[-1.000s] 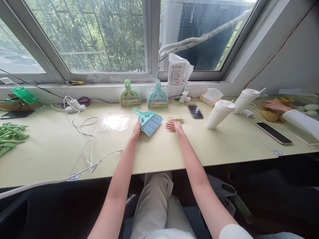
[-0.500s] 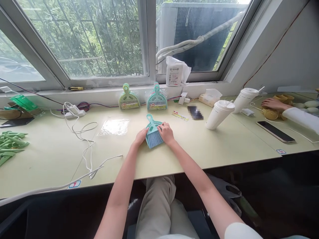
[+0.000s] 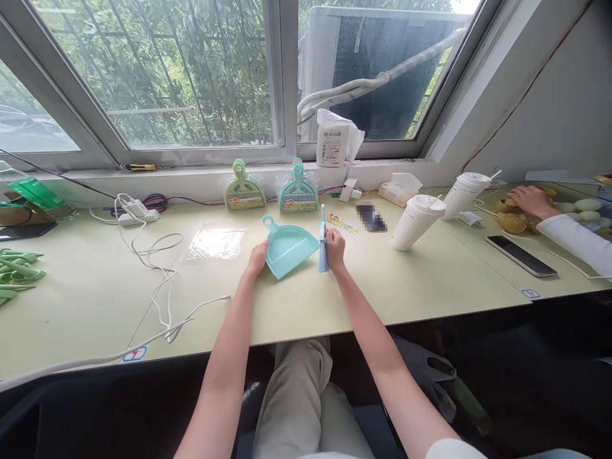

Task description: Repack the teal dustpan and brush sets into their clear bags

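From the head camera I look down on a pale bench point(image 3: 335, 299) under a window. My left hand point(image 3: 257, 258) rests on the near left edge of a teal dustpan point(image 3: 288, 247) that lies flat on the bench, handle pointing away toward the window; its fingers are curled loosely against the pan's rim, touching it, though I cannot tell whether they truly grip it. My right hand point(image 3: 335, 245) is closed around a small blue brush point(image 3: 323, 242), held upright on edge just beside the dustpan's right side, bristles pointing toward me. Brush and pan stand very close; I cannot tell whether they touch.

Further back, against the sill, two packaged dustpan sets point(image 3: 271, 189) stand upright side by side. A clear plastic bag point(image 3: 216, 243) lies flat left of the dustpan, and a printed label card point(image 3: 343, 224) lies just beyond my right hand. White cables point(image 3: 157, 268) trail across the left part of the bench, and green plastic pieces point(image 3: 16, 271) lie at the far left. Two white lidded cups point(image 3: 433, 210) stand to the right. Another person's hand point(image 3: 530, 199) rests on the bench at the far right, near a dark phone point(image 3: 521, 256).
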Demonstrator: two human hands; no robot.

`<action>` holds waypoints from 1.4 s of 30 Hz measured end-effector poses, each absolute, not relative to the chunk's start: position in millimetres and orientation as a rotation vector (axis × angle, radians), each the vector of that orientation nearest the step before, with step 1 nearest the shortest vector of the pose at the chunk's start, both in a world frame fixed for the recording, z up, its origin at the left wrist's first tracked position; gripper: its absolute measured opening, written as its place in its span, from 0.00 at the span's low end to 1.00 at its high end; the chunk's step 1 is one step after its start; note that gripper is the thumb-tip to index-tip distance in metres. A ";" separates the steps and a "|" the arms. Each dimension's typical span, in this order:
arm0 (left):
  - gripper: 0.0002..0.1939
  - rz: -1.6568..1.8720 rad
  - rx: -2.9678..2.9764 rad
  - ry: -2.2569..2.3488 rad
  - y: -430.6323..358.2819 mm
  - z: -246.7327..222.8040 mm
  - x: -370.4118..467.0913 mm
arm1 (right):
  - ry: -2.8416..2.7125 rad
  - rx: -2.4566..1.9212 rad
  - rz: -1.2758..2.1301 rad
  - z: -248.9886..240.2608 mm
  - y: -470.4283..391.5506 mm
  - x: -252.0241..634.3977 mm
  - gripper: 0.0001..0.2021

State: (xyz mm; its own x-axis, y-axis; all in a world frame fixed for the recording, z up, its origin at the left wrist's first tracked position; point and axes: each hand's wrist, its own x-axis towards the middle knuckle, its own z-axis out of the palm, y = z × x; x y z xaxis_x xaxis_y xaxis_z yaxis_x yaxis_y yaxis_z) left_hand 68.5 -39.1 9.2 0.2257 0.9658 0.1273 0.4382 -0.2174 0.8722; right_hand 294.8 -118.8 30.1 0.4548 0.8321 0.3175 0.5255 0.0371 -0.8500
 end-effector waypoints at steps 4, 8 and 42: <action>0.23 0.877 1.918 1.589 -33.5 10.0 51.7 | -1.185 -1.939 -0.036 28.2 -121.5 312.1 0.17; 0.20 1.043 1.911 1.734 -36.3 14.1 44.5 | -1.247 -2.005 -0.161 20.5 -118.2 312.5 0.18; 0.04 0.914 1.831 1.881 -37.2 15.4 28.5 | -1.684 -2.252 -0.063 27.2 -135.5 286.4 0.11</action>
State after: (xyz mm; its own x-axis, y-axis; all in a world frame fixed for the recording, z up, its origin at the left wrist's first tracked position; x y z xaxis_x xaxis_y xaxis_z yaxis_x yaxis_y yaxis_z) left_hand 28.5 -37.2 15.4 -0.0957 0.9791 0.1794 0.7463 -0.0487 0.6638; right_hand 286.4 -135.5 27.2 0.3013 0.9258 0.2283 0.9402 -0.2485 -0.2330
